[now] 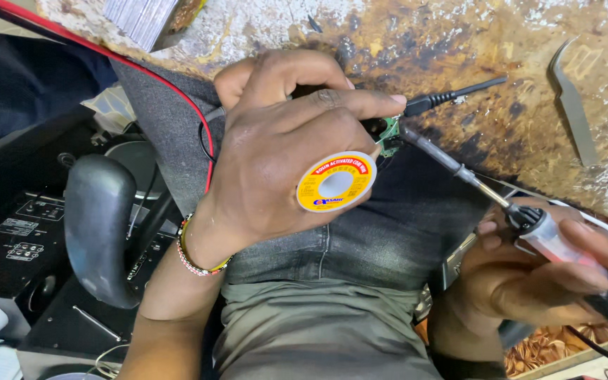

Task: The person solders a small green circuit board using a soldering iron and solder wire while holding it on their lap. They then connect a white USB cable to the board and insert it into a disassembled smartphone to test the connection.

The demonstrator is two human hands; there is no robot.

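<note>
My left hand (283, 141) is closed around a solder wire spool with a yellow and white end label (336, 181), and its fingers also pinch a small green circuit board (389, 134) over my lap. A black cable with a plug (452, 95) runs from the board across the workbench. My right hand (543, 271) grips a soldering iron (459, 169) by its pale handle. The iron's metal tip touches the green board's edge. Most of the board is hidden behind my left fingers.
A worn, stained workbench (515, 42) spans the top, with a curved metal blade (571, 98) lying at right. A red wire (177, 98) crosses a grey cloth. A black curved handle (100, 225) and dark audio equipment sit at left. Copper wire scraps (550, 348) lie at lower right.
</note>
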